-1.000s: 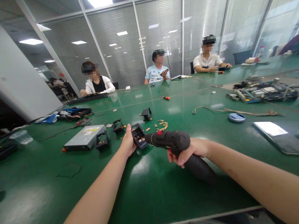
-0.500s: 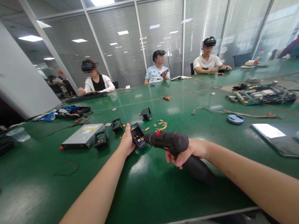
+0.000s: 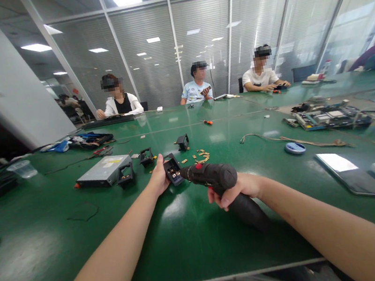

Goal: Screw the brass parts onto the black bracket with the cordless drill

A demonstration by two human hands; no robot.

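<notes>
My left hand (image 3: 159, 176) grips a small black plastic housing (image 3: 172, 167) by its left side, tilted so its open face with shiny metal contacts is toward me. My right hand (image 3: 233, 192) is wrapped round the handle of a black cordless drill (image 3: 214, 175) with red accents. The drill's nose points left into the housing; the bit's tip is too small to make out. Just beyond lie several small brass pieces (image 3: 202, 158). Similar black plastic parts stand near, one behind (image 3: 182, 142) and others to the left (image 3: 146, 157).
A silver disc drive (image 3: 104, 171) lies left, with a clear plastic cup (image 3: 23, 170) farther out. To the right are a cable (image 3: 290, 140), a blue round lid (image 3: 294, 148), a phone-like slab (image 3: 351, 174) and a circuit board (image 3: 333, 116). Several people sit across the green table (image 3: 177, 256).
Almost nothing differs. Both hands, the drill and the housing keep their places, while the view has shifted very slightly.
</notes>
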